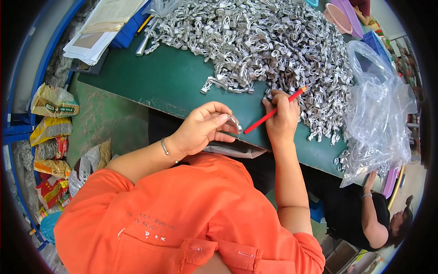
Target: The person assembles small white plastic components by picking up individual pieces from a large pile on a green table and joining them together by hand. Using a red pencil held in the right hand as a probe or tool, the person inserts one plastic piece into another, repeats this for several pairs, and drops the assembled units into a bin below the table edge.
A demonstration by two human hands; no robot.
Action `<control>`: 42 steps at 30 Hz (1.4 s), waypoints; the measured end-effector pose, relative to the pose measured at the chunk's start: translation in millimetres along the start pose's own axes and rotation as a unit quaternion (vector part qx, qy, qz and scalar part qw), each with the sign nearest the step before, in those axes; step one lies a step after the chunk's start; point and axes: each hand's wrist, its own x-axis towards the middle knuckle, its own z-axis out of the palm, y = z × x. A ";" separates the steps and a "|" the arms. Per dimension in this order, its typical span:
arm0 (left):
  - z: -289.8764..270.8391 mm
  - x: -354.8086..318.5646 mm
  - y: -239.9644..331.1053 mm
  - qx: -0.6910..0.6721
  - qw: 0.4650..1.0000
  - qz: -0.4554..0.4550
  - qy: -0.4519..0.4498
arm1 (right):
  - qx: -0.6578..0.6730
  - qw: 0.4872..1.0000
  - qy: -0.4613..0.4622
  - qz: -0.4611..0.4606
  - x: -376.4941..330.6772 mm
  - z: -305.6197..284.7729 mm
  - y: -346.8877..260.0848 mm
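A heap of small silver metal fittings with whitish loops (273, 45) covers much of the green table (137, 77). Over the table's near edge, my left hand (200, 125) pinches one small silver looped fitting (236, 124) between thumb and fingers. A bracelet rings that wrist. My right hand (284, 119) has a red pencil (258, 123) tucked through its fingers, slanting down toward the left hand. Its thumb and index finger reach the heap's near edge and touch or nearly touch fittings there; whether they grip one, I cannot tell.
A clear plastic bag (376, 114) lies over the table's right end, beside more small metal parts. Another person in black (360, 217) sits at the right. Papers (102, 27) rest on a blue bin at the far left; filled sacks (54, 100) stand on the floor below.
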 end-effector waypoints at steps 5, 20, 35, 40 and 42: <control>-3.1 -0.9 5.7 -0.037 0.996 -0.071 0.025 | -0.043 0.999 0.017 -0.004 0.4 4.4 -1.0; 4.5 3.9 7.9 0.278 0.958 0.047 0.049 | 0.364 0.929 -0.053 0.039 -22.4 -18.2 -47.7; 7.7 2.7 8.0 0.403 0.878 0.255 -0.038 | 0.611 0.756 0.016 0.233 -40.8 -10.0 -53.0; 1.8 0.1 12.1 0.206 0.978 0.013 -0.008 | 0.531 0.845 0.022 0.049 -37.4 -18.2 -51.0; 4.7 4.5 7.2 0.101 0.995 0.006 0.019 | 0.407 0.913 0.017 0.034 -27.4 -20.0 -45.3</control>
